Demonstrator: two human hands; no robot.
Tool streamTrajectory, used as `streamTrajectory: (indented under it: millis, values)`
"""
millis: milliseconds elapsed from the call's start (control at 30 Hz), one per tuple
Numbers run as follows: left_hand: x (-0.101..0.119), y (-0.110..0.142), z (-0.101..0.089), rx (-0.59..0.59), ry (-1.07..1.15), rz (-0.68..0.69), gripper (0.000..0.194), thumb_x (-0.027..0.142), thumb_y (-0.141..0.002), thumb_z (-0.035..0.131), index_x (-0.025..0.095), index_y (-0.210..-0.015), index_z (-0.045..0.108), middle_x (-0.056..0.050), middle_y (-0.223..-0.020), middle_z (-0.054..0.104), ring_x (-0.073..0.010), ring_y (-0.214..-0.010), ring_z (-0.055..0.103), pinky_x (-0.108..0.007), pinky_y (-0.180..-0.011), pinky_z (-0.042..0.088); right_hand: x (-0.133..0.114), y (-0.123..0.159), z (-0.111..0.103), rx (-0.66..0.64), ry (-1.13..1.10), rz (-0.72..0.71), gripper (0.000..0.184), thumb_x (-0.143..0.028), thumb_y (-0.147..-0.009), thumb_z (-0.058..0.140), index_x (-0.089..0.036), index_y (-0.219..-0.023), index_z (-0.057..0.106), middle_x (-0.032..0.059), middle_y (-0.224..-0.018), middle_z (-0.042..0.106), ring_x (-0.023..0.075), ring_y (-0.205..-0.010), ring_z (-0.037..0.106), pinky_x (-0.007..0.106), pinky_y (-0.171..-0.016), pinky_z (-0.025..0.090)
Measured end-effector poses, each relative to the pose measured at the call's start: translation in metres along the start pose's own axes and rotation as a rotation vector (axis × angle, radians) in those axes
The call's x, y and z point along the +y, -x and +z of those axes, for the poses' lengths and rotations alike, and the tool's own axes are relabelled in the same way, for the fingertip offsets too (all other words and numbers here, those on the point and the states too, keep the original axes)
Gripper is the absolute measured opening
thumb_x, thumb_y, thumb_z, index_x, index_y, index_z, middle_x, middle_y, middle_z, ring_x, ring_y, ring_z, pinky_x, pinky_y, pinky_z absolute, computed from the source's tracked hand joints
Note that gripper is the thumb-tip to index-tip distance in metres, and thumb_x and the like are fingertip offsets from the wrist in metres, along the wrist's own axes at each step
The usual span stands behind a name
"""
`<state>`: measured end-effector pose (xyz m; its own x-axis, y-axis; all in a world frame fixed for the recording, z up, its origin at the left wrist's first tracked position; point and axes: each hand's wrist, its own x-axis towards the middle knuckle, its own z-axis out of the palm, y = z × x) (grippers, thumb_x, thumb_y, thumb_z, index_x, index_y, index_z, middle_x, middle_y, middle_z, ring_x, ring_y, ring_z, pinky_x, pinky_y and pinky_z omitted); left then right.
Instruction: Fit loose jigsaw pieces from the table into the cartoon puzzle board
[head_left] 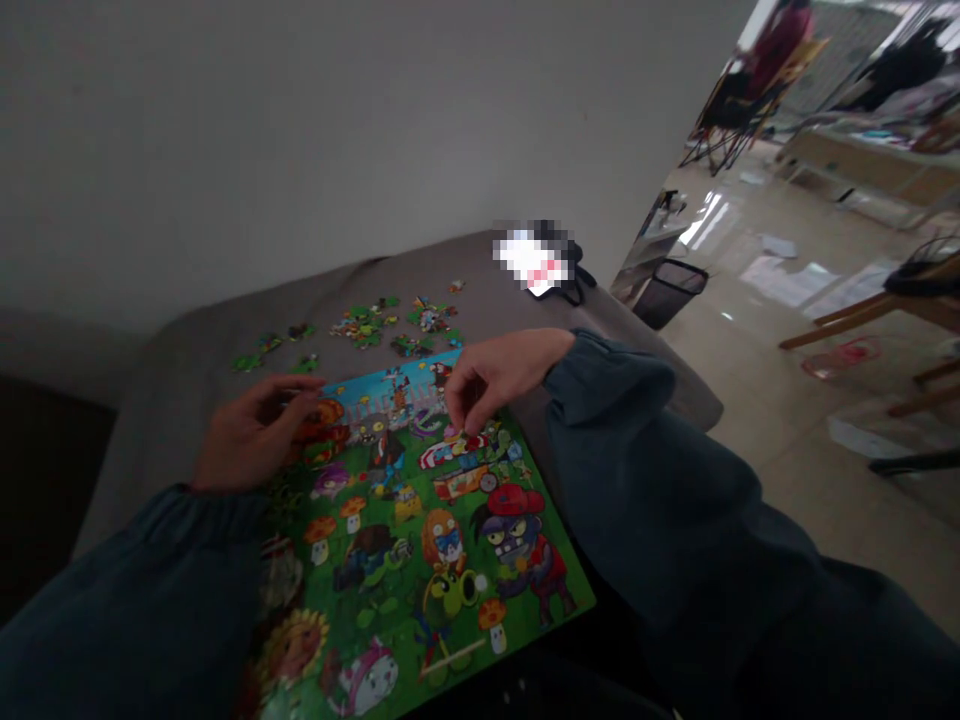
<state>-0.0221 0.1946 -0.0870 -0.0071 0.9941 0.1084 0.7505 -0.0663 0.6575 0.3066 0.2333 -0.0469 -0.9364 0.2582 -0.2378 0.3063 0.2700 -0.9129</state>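
Note:
A colourful cartoon jigsaw puzzle (405, 570) lies on a grey padded surface (187, 400), with a green lawn and a blue sky strip along its far edge. My right hand (495, 380) reaches over the puzzle's upper middle, its thumb and fingertips pinched on a puzzle piece (459, 434). My left hand (259, 432) rests at the puzzle's left edge with its fingers curled, and its palm hides whatever they might hold. Several loose puzzle pieces (367, 325) lie in small clusters just beyond the far edge. Dark teal sleeves cover both my forearms.
A white wall (262, 140) rises behind the grey surface. A blurred flat object with a dark cord (534, 262) lies on the far corner. Past the right edge stand a black mesh wastebasket (670, 292), a shiny tiled floor (750, 330) with papers, and wooden chairs.

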Motion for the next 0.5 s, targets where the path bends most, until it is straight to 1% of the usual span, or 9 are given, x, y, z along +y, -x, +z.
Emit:
streamTrajectory:
  millis: [67, 133, 200, 300, 367, 433, 500]
  values:
    - [-0.001, -0.001, 0.002, -0.019, -0.066, 0.044, 0.044, 0.055, -0.081, 0.057, 0.022, -0.107, 0.069, -0.002, -0.089, 0.071, -0.0171, -0.072, 0.064, -0.027, -0.064, 0.049, -0.011, 0.007, 0.009, -0.031, 0.025, 0.07, 0.019, -0.025, -0.08, 0.079, -0.013, -0.093, 0.073, 0.0003, -0.083, 0.074, 0.0105, -0.079, 0.066, 0.022, -0.074, 0.05]
    - [0.001, -0.001, 0.002, -0.058, -0.126, 0.119, 0.044, 0.054, -0.081, 0.054, 0.021, -0.105, 0.07, -0.003, -0.088, 0.07, -0.0158, -0.067, 0.061, -0.027, -0.062, 0.048, -0.02, 0.014, 0.018, -0.071, 0.062, 0.132, 0.016, -0.024, -0.081, 0.078, -0.013, -0.092, 0.072, -0.0003, -0.082, 0.072, 0.0097, -0.076, 0.065, 0.02, -0.07, 0.049]
    - [0.004, -0.001, 0.003, -0.085, -0.159, 0.201, 0.043, 0.053, -0.082, 0.053, 0.02, -0.102, 0.071, -0.004, -0.091, 0.069, -0.0153, -0.067, 0.06, -0.027, -0.064, 0.048, -0.027, 0.02, 0.027, -0.1, 0.111, 0.172, 0.016, -0.021, -0.081, 0.076, -0.012, -0.094, 0.072, -0.0001, -0.082, 0.072, 0.0089, -0.073, 0.065, 0.02, -0.068, 0.049]
    - [0.006, 0.0, 0.004, -0.109, -0.179, 0.285, 0.04, 0.05, -0.085, 0.051, 0.019, -0.101, 0.07, -0.006, -0.098, 0.069, -0.0157, -0.075, 0.061, -0.027, -0.069, 0.048, -0.031, 0.022, 0.038, -0.144, 0.165, 0.216, 0.028, -0.016, -0.083, 0.073, -0.012, -0.11, 0.071, -0.0001, -0.083, 0.071, 0.0085, -0.067, 0.065, 0.02, -0.064, 0.049]
    - [0.007, 0.001, 0.004, -0.136, -0.184, 0.311, 0.039, 0.047, -0.086, 0.049, 0.018, -0.102, 0.069, -0.006, -0.097, 0.069, -0.0154, -0.076, 0.061, -0.027, -0.069, 0.047, -0.03, 0.018, 0.043, -0.209, 0.187, 0.239, 0.031, -0.015, -0.085, 0.07, -0.013, -0.116, 0.07, -0.0005, -0.081, 0.071, 0.009, -0.066, 0.065, 0.02, -0.063, 0.049]
    - [0.008, 0.002, 0.004, -0.149, -0.183, 0.32, 0.038, 0.046, -0.088, 0.047, 0.018, -0.102, 0.069, -0.006, -0.095, 0.068, -0.0146, -0.074, 0.06, -0.026, -0.068, 0.046, -0.028, 0.014, 0.046, -0.249, 0.21, 0.261, 0.026, -0.017, -0.086, 0.069, -0.013, -0.111, 0.072, -0.0004, -0.08, 0.072, 0.0089, -0.064, 0.065, 0.02, -0.061, 0.048]
    - [0.008, 0.002, 0.004, -0.154, -0.183, 0.329, 0.037, 0.045, -0.088, 0.047, 0.017, -0.102, 0.068, -0.006, -0.093, 0.068, -0.0136, -0.071, 0.059, -0.026, -0.067, 0.046, -0.027, 0.012, 0.047, -0.242, 0.232, 0.292, 0.021, -0.019, -0.086, 0.071, -0.013, -0.105, 0.074, -0.0005, -0.081, 0.072, 0.0077, -0.06, 0.062, 0.02, -0.058, 0.047]
